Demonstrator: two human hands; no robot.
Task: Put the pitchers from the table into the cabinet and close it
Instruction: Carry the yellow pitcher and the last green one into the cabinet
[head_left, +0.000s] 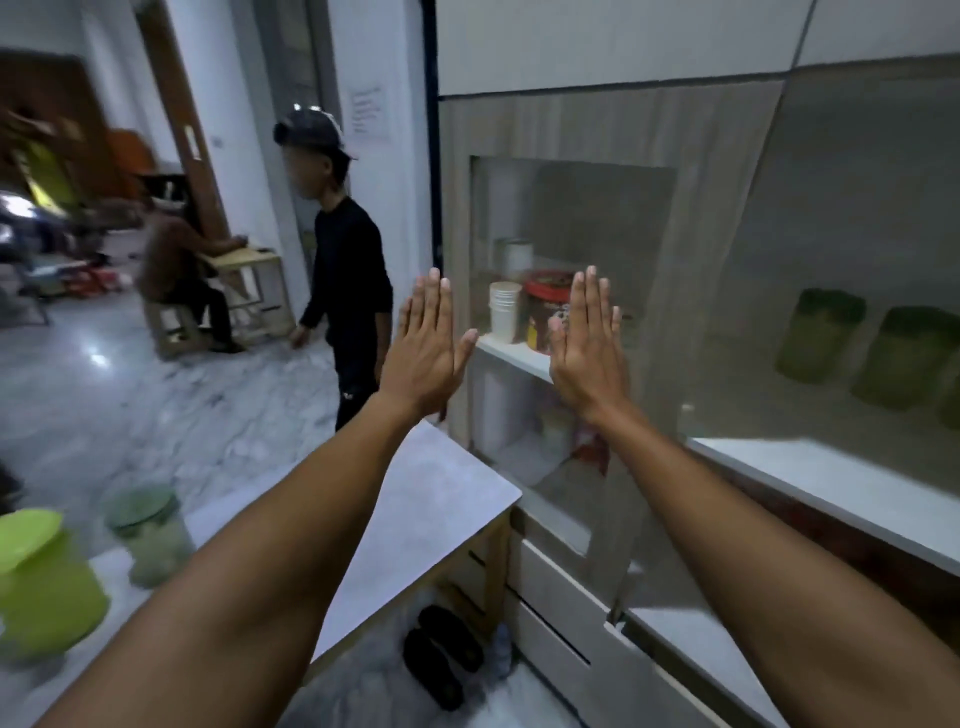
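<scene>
Two pitchers stand on the white table (431, 488) at the lower left: a lime green pitcher (44, 582) with a lid, and a clear pitcher (148, 535) with a dark green lid, blurred. The cabinet (582, 130) with a glass door is ahead on the right. Both arms are stretched out in front of it. My left hand (426, 353) is held up flat, fingers together, holding nothing. My right hand (587, 348) is held up the same way before the glass, empty. Whether either palm touches the door I cannot tell.
Behind the glass are stacked white cups (504, 317) and a red-lidded jar (545, 312) on a shelf. A person in black (353, 291) walks at the left, another sits (176, 270) further back. Dark sandals (441, 654) lie under the table. Green shapes (821, 335) show at the right.
</scene>
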